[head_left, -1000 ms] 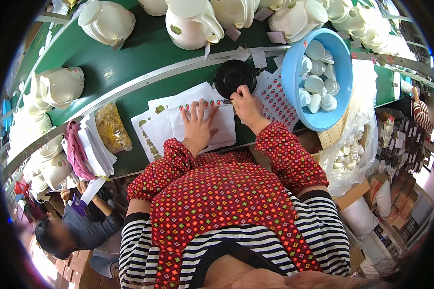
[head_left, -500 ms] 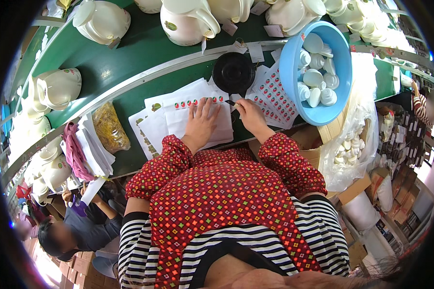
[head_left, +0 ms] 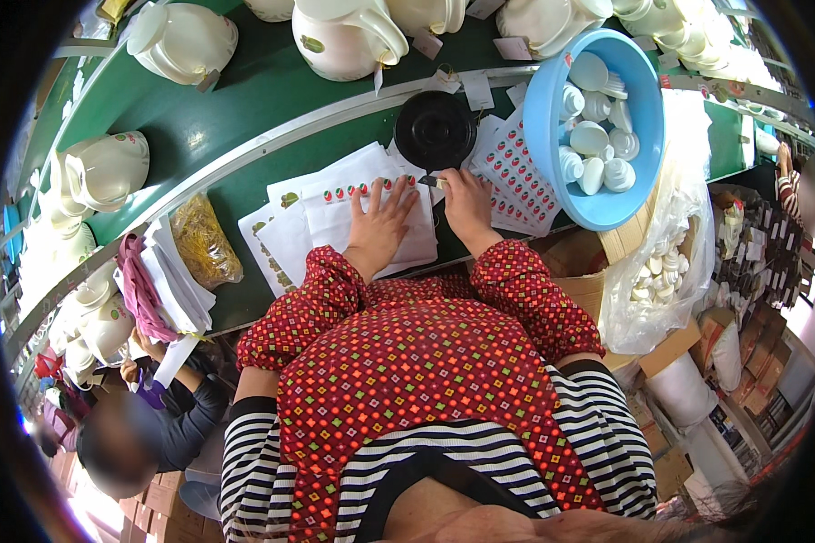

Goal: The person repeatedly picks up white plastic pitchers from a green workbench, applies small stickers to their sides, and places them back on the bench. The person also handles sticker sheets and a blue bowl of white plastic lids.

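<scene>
My left hand [head_left: 377, 228] lies flat with fingers spread on a stack of white sheets [head_left: 326, 222]. Just beyond its fingertips, a row of small red-and-green stickers [head_left: 359, 190] runs along the top sheet. My right hand [head_left: 468, 210] is closed around a small knife [head_left: 431, 181], whose thin dark blade points left at the right end of that row. Most of the handle is hidden in the fingers. A round black dish [head_left: 436, 129] stands just beyond my right hand. More sheets with printed stickers [head_left: 521, 167] lie to its right.
A blue basin [head_left: 638, 136] of white lids stands at the right, above a plastic-lined box of white pieces [head_left: 661, 281]. White ceramic pots [head_left: 186, 43] line the green bench. A bag of yellowish ties [head_left: 205, 237] lies left. Another person [head_left: 186, 412] works at lower left.
My right hand has shifted slightly toward the black dish, and the knife blade now lies more level at the row's end. My left hand's fingers have spread wider.
</scene>
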Motion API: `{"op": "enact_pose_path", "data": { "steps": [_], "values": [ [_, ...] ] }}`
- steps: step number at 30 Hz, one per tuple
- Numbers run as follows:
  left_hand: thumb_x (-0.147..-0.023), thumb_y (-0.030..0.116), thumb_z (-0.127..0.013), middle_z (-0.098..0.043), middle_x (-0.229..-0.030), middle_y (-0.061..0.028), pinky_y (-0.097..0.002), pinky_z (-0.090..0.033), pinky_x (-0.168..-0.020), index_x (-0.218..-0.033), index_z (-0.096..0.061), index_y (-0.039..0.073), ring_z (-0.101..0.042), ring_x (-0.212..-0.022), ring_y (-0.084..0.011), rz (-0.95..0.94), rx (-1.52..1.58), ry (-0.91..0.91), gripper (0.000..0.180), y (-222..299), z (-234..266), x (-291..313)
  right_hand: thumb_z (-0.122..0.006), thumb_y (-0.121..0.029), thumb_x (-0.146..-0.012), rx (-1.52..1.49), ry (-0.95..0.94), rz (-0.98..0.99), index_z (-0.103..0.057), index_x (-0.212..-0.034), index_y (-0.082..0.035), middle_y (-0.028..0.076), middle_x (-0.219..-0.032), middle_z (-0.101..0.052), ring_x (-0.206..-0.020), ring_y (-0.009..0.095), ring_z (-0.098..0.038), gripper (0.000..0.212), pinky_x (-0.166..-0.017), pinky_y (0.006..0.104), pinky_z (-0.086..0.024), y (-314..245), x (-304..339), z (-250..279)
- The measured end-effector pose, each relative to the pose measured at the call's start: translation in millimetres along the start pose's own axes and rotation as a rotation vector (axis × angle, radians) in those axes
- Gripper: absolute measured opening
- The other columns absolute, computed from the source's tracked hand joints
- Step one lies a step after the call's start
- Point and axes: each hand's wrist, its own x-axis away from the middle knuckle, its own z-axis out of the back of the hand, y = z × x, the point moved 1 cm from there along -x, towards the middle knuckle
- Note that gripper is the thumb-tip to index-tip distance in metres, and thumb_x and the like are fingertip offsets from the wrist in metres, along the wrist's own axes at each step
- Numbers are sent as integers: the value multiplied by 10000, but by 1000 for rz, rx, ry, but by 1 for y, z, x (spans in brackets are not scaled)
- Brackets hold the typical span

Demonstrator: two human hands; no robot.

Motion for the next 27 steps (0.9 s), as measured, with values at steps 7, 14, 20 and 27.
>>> {"op": "enact_pose_path", "data": {
  "steps": [7,14,20,27],
  "values": [
    [-965,397,-656,-253,-1713,-19,-648,-176,-1196,-1599,-401,298,-225,-1540,-352,0,31,26,690,0,-3,1,-617,-140,-984,28,59,-37,-640,-1101,-131,98,-1012,-652,-990,337,-642,120,-872,510,-443,-2,2,-10],
    [-955,398,-669,-245,-1718,-29,-639,-162,-1205,-1598,-405,306,-214,-1547,-350,-9,34,23,701,-1,-4,0,-644,-155,-974,-109,77,-87,-665,-1054,-127,90,-984,-663,-953,338,-650,88,-836,502,-462,-2,1,-14],
    [-930,406,-699,-222,-1726,-66,-635,-160,-1208,-1600,-400,338,-214,-1548,-348,-1,40,20,736,-2,-6,0,-744,-231,-917,-52,137,-135,-692,-1005,-117,65,-955,-681,-919,323,-664,153,-815,488,-470,-14,-3,-21],
    [-920,412,-710,-225,-1722,-85,-640,-173,-1207,-1597,-406,337,-214,-1548,-350,-7,40,39,746,-3,-6,-1,-860,-349,-800,35,227,-92,-690,-880,-144,20,-933,-666,-895,275,-653,278,-831,471,-439,-23,-5,-20]
  ]
}}
